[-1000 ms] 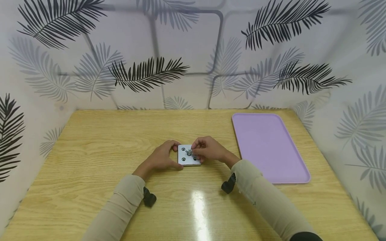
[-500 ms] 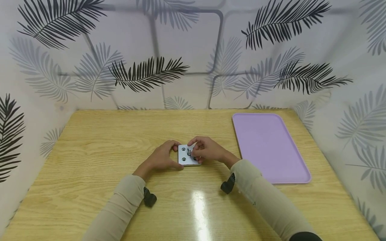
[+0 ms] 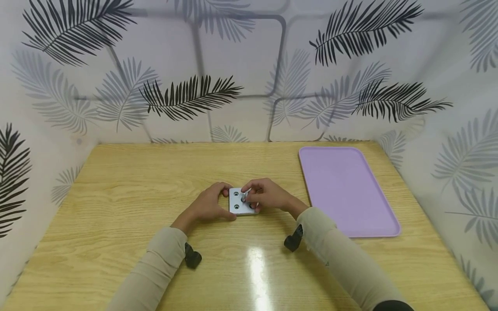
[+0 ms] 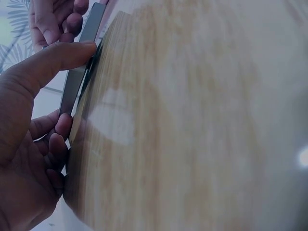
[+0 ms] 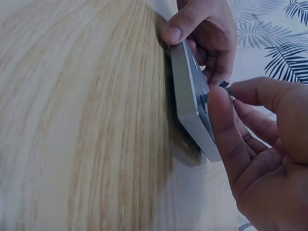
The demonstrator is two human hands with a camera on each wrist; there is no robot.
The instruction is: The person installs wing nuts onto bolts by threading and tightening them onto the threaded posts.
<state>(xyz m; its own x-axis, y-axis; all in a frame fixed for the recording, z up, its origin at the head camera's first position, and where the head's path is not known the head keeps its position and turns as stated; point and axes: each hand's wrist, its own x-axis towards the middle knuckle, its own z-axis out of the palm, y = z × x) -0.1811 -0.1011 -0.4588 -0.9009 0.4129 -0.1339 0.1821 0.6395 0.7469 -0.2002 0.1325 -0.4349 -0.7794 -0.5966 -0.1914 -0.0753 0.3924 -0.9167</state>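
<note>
A square silver metal plate [image 3: 235, 200] with several round holes lies on the wooden table. From its middle stands a small metal wing nut [image 3: 244, 197]. My left hand [image 3: 212, 202] steadies the plate at its left side, thumb at the near edge and fingers at the far corner. Above the plate, my right hand [image 3: 269, 194] pinches the wing nut between thumb and index finger, hiding the plate's right part. In the right wrist view, the top of the wing nut [image 5: 224, 84] shows between those fingertips, beside the plate's thick side [image 5: 185, 86].
To the right lies a shallow purple tray [image 3: 350, 190]. The wooden table [image 3: 155, 168] meets a leaf-patterned cloth backdrop [image 3: 241, 56] at its far edge. Small black wrist cameras [image 3: 293, 239] sit on both sleeves.
The wing nut has turned: its wings showed spread a second ago and now look edge-on. My right index finger has shifted left over it. The left hand and plate hold still.
</note>
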